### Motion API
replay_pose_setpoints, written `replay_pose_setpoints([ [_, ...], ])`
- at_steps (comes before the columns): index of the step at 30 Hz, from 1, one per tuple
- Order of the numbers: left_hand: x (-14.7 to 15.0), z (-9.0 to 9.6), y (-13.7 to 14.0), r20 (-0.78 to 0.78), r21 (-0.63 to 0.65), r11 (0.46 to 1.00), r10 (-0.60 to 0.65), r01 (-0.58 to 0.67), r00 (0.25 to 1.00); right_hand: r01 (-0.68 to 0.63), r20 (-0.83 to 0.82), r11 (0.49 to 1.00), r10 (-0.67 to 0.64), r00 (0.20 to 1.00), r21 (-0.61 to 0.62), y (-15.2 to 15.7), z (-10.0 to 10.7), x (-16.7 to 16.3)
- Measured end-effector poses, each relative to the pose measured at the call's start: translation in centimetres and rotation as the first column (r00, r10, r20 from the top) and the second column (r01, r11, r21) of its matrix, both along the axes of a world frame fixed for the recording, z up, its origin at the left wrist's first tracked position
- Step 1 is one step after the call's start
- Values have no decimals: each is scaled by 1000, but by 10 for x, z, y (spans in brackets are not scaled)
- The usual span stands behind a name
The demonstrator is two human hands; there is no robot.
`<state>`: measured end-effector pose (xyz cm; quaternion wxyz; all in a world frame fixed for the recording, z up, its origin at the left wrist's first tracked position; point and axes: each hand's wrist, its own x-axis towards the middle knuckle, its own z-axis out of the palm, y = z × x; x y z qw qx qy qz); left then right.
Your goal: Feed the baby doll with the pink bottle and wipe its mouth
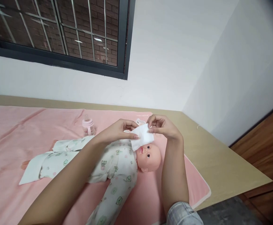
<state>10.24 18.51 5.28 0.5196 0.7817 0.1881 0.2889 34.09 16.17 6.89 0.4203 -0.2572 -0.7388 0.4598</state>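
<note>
A white wipe (142, 137), which may be a tissue, is spread between my two hands above the chest and chin of a baby doll (150, 157). My left hand (121, 129) pinches its left edge between thumb and fingers. At its upper right corner, my right hand (162, 125) grips it with thumb and fingertips. The doll lies on its back with its head to the right, dressed in white pyjamas (123, 159) with green animal prints. Part of its neck and chest is hidden by the wipe. Behind the wipe, a small white packet (140, 122) shows in part.
A pink baby bottle (88, 126) stands beyond the doll's legs. The pink mat (14, 134) covers much of the tan tabletop (211, 159). A white wall (160, 62) and a barred window (80, 31) rise behind. Wooden panelling (265, 137) is at the right.
</note>
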Motion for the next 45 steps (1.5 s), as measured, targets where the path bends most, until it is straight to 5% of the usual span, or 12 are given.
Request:
replay_pose_setpoints([
  [7,-17,2,0,-96,-17,999,-34,33,995,72,109,997,-68,992,-29,-11,5,-17],
  [15,-27,7,-5,21,195,978,66,-69,998,198,166,977,-208,964,74,-19,7,-29],
  [19,-26,9,-9,88,246,952,164,-181,982,117,237,990,-133,962,78,-19,8,-37],
  [23,-24,11,-14,152,152,957,225,-248,962,-8,273,998,-9,962,61,-16,8,-32],
  [26,-23,9,-13,134,92,947,295,-308,946,16,266,999,-25,964,34,-5,2,-14],
  [32,-9,-11,-3,-211,143,989,71,-41,975,240,5,952,-244,970,-191,47,-44,38],
  [38,7,-26,-7,-434,226,972,41,65,900,115,-168,904,-199,965,-411,81,-99,55],
  [45,14,-28,-13,-477,282,959,122,20,870,-112,-321,823,-89,943,-558,89,-156,45],
])
